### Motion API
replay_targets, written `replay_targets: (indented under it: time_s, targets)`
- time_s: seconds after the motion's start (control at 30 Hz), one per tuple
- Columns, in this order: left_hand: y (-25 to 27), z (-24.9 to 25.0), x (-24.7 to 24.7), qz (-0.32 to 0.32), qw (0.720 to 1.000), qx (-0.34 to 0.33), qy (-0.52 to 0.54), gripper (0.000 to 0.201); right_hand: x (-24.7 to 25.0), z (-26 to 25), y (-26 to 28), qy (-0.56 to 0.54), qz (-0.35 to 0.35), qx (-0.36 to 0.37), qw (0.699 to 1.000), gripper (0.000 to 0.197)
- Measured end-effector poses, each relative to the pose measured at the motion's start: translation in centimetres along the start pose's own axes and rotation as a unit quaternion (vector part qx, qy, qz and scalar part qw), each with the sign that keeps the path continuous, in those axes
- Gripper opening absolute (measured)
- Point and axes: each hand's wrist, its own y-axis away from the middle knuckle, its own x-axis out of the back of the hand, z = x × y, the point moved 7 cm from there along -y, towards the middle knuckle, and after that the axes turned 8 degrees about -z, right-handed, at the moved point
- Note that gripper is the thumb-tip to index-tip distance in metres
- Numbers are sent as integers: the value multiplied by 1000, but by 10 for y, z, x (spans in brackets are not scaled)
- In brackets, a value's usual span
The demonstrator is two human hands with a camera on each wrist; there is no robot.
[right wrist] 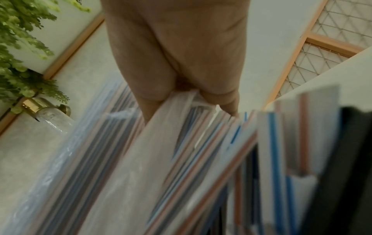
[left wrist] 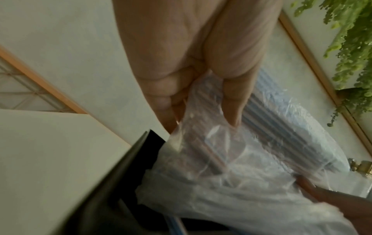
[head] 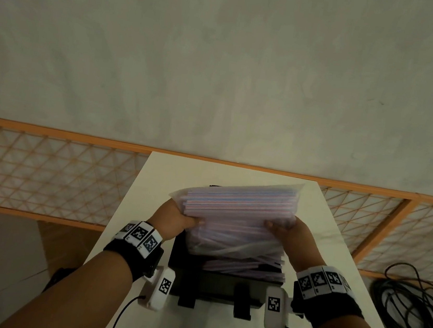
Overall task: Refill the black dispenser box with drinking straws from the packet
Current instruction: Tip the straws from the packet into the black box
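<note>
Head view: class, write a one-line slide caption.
Both hands, left hand and right hand, hold a straw packet over the black dispenser box.

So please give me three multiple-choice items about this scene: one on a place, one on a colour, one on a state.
1. Where is the packet of straws?
A. Above the open dispenser box
B. On the floor by the cables
C. Flat on the table, away from the box

2. What colours are the stripes on the straws?
A. Green and yellow
B. Blue and reddish
C. Black only

3. How is the packet held?
A. By the left hand alone
B. By no hand
C. By both, the right hand too

Answers: 1 A, the head view shows it over the box. 2 B, the right wrist view shows those stripes. 3 C, each hand grips one end.
</note>
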Motion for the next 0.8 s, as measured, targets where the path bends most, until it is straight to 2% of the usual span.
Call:
replay_targets:
  time_s: [0.17, 0.37, 0.43, 0.5, 0.6, 0.7, 0.8]
  targets:
    - [1, 6, 5, 6, 999, -25, -30, 50, 4, -9, -1, 0, 21, 19, 1000, 25]
    - [0, 6, 14, 26, 999, -41, -9, 49, 4, -15, -1, 5, 20, 25, 999, 21]
    - [-1, 1, 12, 7, 999, -17, -32, 51, 4, -11, -1, -3, 20, 17, 1000, 21]
    - [-2, -9, 8, -30, 996, 42, -67, 54, 4, -9, 0, -6, 22, 12, 1000, 20]
    - [0, -18, 2, -86, 980, 105, -144, 56, 3, -13, 5, -16, 24, 19, 999, 16]
    - [0, -15, 0, -85, 975, 102, -178, 62, 2, -15, 7, -28, 29, 29, 999, 17]
    - [1, -11, 3, -63, 974, 91, -200, 59, 2, -10, 6, -33, 27, 22, 999, 16]
